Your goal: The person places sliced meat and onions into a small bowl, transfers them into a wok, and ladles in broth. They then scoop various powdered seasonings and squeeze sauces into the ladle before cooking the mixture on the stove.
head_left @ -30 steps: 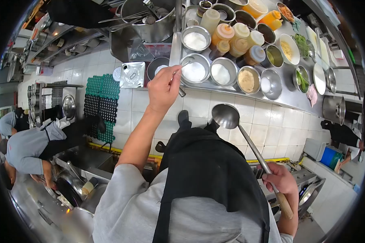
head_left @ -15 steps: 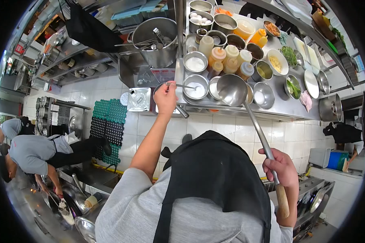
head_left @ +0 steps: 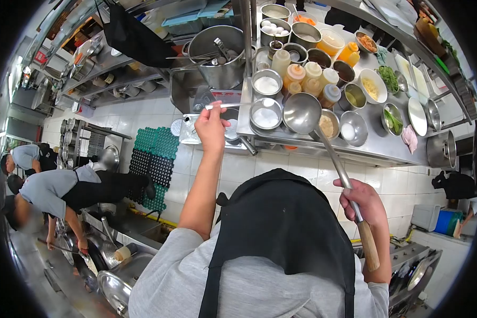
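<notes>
My left hand (head_left: 212,127) pinches the handle of a small spoon (head_left: 232,105), whose far end reaches over a steel bowl of white powder (head_left: 265,114). My right hand (head_left: 359,200) is wrapped round the shaft of a long ladle (head_left: 336,161) with a wooden handle end. The ladle's round bowl hangs at the counter's near edge, to the right of the white powder, and partly hides the bowls behind it. A second bowl of white powder (head_left: 266,85) stands just behind the first. To the right are a bowl of light brown powder (head_left: 327,125) and a steel bowl with something white (head_left: 353,129).
Squeeze bottles (head_left: 312,74), a bowl of eggs (head_left: 275,27), shredded yellow food (head_left: 372,86) and a white plate (head_left: 417,116) stand on the counter. A large pot (head_left: 216,58) is behind my left hand. Co-workers (head_left: 58,193) stand at the stove on the left.
The view has shifted. The ladle has risen from over the floor to the counter's edge. My left hand has kept the spoon, which now lies more level with its tip at the powder bowl.
</notes>
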### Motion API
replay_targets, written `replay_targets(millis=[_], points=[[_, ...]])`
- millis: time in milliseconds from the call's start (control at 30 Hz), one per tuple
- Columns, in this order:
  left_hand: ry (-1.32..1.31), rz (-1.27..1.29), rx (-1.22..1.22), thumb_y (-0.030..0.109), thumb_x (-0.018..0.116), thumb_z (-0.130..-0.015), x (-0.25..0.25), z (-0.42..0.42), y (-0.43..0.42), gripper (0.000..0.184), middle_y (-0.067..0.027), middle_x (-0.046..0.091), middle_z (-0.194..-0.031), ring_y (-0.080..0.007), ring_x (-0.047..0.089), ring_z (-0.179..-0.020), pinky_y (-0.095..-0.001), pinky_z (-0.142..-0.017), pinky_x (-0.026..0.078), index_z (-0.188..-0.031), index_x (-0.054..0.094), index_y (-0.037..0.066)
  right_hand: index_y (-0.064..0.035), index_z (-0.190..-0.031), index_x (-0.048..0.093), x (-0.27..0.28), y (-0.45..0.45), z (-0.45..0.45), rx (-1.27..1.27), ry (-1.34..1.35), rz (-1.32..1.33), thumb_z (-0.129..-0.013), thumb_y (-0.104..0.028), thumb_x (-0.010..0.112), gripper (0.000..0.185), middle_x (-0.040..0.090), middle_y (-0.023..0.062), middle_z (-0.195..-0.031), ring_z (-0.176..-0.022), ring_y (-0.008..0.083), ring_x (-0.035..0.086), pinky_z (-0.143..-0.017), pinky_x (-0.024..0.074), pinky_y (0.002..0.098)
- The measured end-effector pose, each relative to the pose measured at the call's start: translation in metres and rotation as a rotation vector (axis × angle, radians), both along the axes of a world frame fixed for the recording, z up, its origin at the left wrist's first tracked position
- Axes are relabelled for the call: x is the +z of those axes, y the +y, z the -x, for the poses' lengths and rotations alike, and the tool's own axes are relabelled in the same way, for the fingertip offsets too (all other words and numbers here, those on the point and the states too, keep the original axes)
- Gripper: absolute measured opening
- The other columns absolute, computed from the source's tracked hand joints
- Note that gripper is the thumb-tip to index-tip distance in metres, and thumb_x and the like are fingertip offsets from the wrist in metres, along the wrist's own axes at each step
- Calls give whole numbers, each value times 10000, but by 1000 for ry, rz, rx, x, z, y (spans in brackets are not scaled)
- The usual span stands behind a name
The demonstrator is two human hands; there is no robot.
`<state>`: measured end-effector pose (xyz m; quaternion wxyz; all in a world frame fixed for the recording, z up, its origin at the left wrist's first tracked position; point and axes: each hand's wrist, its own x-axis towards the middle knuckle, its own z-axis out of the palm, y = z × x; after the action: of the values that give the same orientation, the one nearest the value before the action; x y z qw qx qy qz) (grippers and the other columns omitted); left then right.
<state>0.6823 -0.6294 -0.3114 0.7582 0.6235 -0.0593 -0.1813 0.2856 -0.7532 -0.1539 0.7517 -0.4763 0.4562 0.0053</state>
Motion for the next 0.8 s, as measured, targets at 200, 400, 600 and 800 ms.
replay_targets(millis=[200, 400, 600, 800], points=[[-566, -134, 37, 134, 679, -991, 69, 13, 5, 179, -100, 738, -889, -112, 580, -555, -251, -534, 449, -1106, 756, 20, 47, -1333, 569, -19, -5, -21, -47, -179, -251, -1001, -159, 580, 391, 589, 37, -727, -457, 89, 502, -409, 396, 240], [-906, -230, -50, 108, 689, -987, 40, 28, -19, 146, -27, 657, -768, -60, 534, -534, -239, -496, 422, -1080, 772, 32, 68, -1366, 533, -11, 1, -10, -130, -307, -266, -996, -154, 581, 434, 573, 40, -713, -419, 88, 463, -381, 365, 232], [-902, -183, -307, 90, 701, -952, 1, 80, -70, 146, -88, 702, -809, -121, 544, -555, -275, -521, 438, -1067, 767, 29, 94, -1349, 551, 8, 3, 20, -265, -234, -104, -982, -137, 582, 434, 564, 46, -690, -401, 87, 463, -372, 363, 229], [-902, -250, -397, 106, 690, -955, -33, 82, -91, 154, -100, 707, -809, -127, 574, -558, -272, -528, 460, -1059, 767, 23, 98, -1345, 549, 11, 6, 49, -415, -171, -44, -960, -125, 577, 445, 568, 53, -679, -387, 91, 477, -367, 379, 224]])
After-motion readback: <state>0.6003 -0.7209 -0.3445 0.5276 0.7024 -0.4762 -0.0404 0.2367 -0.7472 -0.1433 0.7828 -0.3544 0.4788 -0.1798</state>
